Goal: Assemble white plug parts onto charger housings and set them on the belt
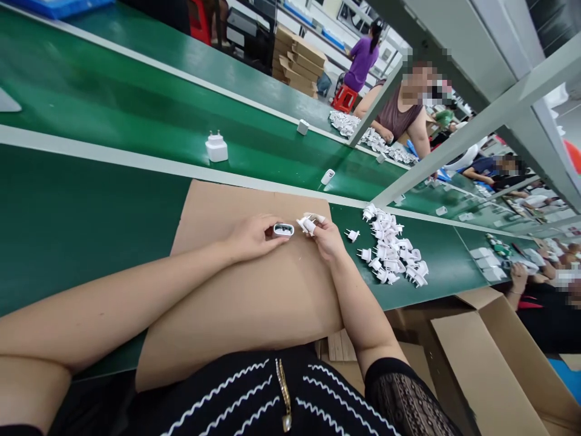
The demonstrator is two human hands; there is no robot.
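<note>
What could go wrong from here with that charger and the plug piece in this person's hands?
The plug piece in the right hand might seat crooked in the white charger body in the left hand. The loose pile of plug pieces lies unconfined on the green belt, so a bump could scatter it.

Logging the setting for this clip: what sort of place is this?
Likely a charger factory's assembly line: a long green conveyor belt, white chargers on it, a heap of white plug pieces.
</note>
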